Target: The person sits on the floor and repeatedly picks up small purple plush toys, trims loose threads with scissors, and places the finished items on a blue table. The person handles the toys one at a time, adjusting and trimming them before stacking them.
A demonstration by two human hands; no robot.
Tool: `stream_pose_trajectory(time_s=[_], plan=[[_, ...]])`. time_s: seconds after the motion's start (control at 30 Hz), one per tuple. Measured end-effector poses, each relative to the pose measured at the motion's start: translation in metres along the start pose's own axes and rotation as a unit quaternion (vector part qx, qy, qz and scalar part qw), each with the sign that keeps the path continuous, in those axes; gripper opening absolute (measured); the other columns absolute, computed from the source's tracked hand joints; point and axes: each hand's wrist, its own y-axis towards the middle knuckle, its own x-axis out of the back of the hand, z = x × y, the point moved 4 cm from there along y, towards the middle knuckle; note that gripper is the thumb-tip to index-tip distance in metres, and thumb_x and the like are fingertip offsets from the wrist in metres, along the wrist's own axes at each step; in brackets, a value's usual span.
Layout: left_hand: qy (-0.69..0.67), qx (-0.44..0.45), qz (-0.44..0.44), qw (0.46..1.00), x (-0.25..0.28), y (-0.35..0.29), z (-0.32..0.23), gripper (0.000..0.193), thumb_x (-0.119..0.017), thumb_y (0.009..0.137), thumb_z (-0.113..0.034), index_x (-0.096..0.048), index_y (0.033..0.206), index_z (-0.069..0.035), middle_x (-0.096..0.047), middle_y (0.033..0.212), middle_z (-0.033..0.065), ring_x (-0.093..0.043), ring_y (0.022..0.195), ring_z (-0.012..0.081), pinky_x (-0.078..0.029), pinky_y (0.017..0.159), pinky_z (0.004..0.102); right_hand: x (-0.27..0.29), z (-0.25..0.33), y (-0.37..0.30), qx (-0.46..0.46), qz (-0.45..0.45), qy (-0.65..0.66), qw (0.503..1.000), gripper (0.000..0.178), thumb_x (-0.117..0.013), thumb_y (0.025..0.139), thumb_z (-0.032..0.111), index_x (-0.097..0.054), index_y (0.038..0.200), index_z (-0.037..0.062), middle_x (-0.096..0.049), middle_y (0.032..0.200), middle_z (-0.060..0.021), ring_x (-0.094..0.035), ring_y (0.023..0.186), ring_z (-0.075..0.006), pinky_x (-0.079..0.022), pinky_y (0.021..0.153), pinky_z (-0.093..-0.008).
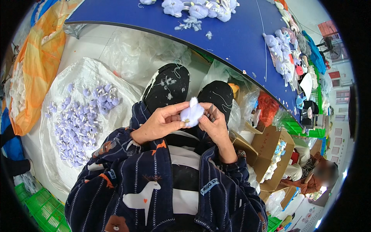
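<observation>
Above my lap I hold a small pale lilac plush toy (pixel 192 115) with a white fluffy tuft at its top and a small yellowish spot low on it. My left hand (pixel 160 123) is closed on its left side, thumb in front and fingers behind. My right hand (pixel 215 125) is closed too, its thumb against the toy's right edge. Between its fingers sit dark metal thread snips (pixel 210 111), blades pointing up; their handles are mostly hidden in the hand.
Several lilac plush pieces (pixel 77 127) lie on a white sack (pixel 52 154) to the left. A blue table (pixel 239 38) ahead bears more plush toys (pixel 199 9) and fluff. Cardboard boxes (pixel 266 150) and a seated person (pixel 309 174) are at the right; green crates (pixel 48 210) stand lower left.
</observation>
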Motion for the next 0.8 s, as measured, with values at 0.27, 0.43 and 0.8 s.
stream_pose_trajectory(time_s=[0.27, 0.43, 0.8], plan=[[0.039, -0.003, -0.033, 0.999, 0.001, 0.002, 0.006, 0.056, -0.050, 0.083, 0.005, -0.026, 0.134, 0.000, -0.046, 0.120, 0.0111, -0.050, 0.106, 0.0172, -0.044, 0.087, 0.0281, 0.000, -0.011, 0.002, 0.002, -0.055, -0.070, 0.996, 0.029, -0.059, 0.084, 0.019, -0.050, 0.103, -0.0014, -0.055, 0.083, -0.0015, -0.048, 0.073, -0.0049, -0.041, 0.062, -0.0194], [0.085, -0.034, -0.051, 0.994, -0.002, 0.003, 0.009, 0.053, -0.052, 0.084, 0.000, -0.028, 0.131, 0.001, -0.048, 0.116, 0.0090, -0.051, 0.102, 0.0140, -0.045, 0.084, 0.0261, -0.013, 0.004, -0.001, 0.047, -0.091, -0.163, 0.981, 0.028, -0.062, 0.081, 0.014, -0.051, 0.101, -0.0016, -0.056, 0.083, -0.0033, -0.050, 0.077, -0.0056, -0.043, 0.067, -0.0229], [-0.198, 0.017, -0.102, 0.975, 0.003, 0.009, 0.017, 0.036, -0.048, 0.090, -0.012, -0.035, 0.122, -0.003, -0.047, 0.111, 0.0057, -0.049, 0.099, 0.0120, -0.042, 0.084, 0.0266, -0.030, 0.015, -0.001, 0.192, -0.110, -0.348, 0.911, 0.049, -0.070, 0.071, 0.016, -0.050, 0.113, 0.0028, -0.055, 0.094, -0.0151, -0.059, 0.080, -0.0276, -0.049, 0.067, -0.0329]])
